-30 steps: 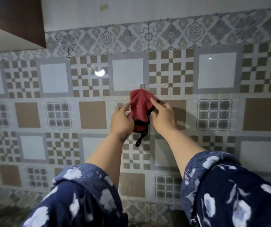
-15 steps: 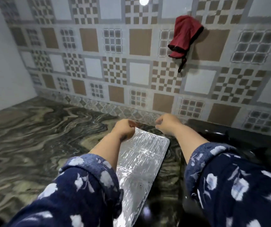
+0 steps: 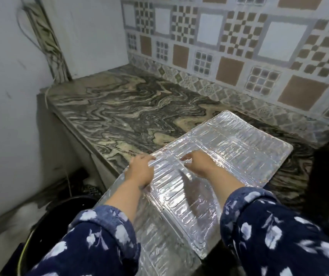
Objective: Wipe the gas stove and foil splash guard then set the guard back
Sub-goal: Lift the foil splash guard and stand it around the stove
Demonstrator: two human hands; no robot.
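The silver foil splash guard (image 3: 229, 148) lies spread in folded panels over the marble counter (image 3: 119, 112), with its near part hanging past the counter's front edge. My left hand (image 3: 140, 170) grips a fold ridge near the guard's left edge. My right hand (image 3: 199, 164) pinches a fold near the middle of the guard. The black gas stove (image 3: 326, 176) shows only as a dark edge at the far right. The red cloth is out of view.
A patterned tiled wall (image 3: 239, 46) runs behind the counter. A white wall with a bundle of cables (image 3: 46, 36) stands at the left. Below the counter's front edge on the floor sits a dark round bucket (image 3: 60, 216).
My hands left the red cloth hanging on the wall and came down to the foil guard. The guard went from a narrow folded strip to wide panels. The view swung left and down.
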